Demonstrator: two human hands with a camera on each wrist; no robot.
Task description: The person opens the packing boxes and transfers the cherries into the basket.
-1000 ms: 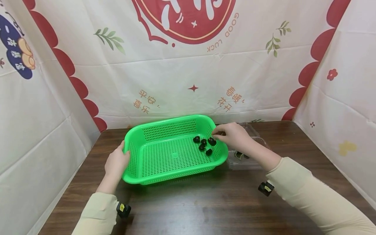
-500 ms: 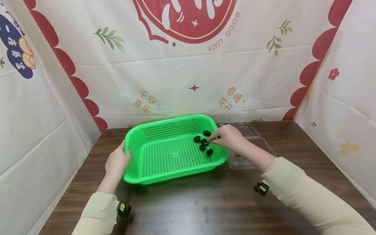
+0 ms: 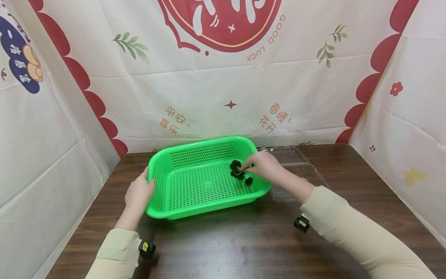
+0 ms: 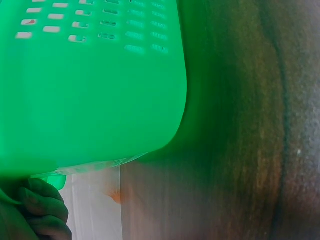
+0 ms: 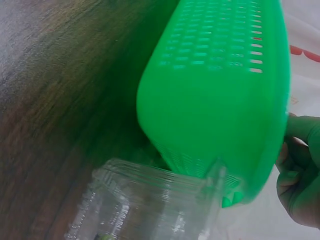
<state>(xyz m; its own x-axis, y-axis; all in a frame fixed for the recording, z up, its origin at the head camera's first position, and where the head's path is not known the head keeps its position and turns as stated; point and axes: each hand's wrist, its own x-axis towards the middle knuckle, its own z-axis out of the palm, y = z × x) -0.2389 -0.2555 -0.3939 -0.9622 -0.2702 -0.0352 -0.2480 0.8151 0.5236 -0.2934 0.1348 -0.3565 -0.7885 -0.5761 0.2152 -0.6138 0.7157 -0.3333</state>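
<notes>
A green perforated plastic basket (image 3: 205,211) stands on the table, its left end gripped by my left hand (image 3: 140,192). In the left wrist view, curled fingers (image 4: 47,210) show under the rim. Several small black, lumpy pieces (image 3: 249,181) lie at the basket's right end; their kind is unclear. My right hand (image 3: 263,164) reaches over the right rim, thumb and forefinger pinching at a black piece in the cluster. A thin pale edge shows at the fingertips. In the right wrist view, the basket wall (image 5: 210,115) hides what these fingers hold.
A clear plastic container (image 3: 313,176) with a raised lid (image 3: 287,155) sits just right of the basket, partly behind my right forearm. The brown wooden table (image 3: 223,248) extends in front. Printed white cloth (image 3: 195,93) hangs behind and on both sides.
My right hand has moved left and slightly down, deeper into the basket. The black pieces near its fingertips have shifted closer together. My left hand has stayed on the rim.
</notes>
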